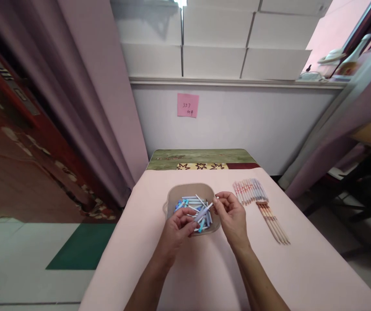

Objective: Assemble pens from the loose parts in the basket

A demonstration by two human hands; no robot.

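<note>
Over a beige plastic container [190, 188], my left hand [179, 226] pinches a lavender pen barrel [202, 213] between thumb and fingers. The barrel slants up to the right, and a thin white piece shows at its upper end. My right hand [231, 214] is closed by that end, thumb and forefinger pinched on a small white part that looks like the pen's thin refill. Whether the refill sits inside the barrel I cannot tell. Blue, white and lavender pen parts [191, 201] lie jumbled in the container below, partly hidden by my left hand.
Right of the container, a row of slim pens [250, 191] lies side by side. Just below it are several pens with brown tops [273, 223]. A pale pink cloth [133, 263] covers the table. A pink note [188, 105] is on the wall.
</note>
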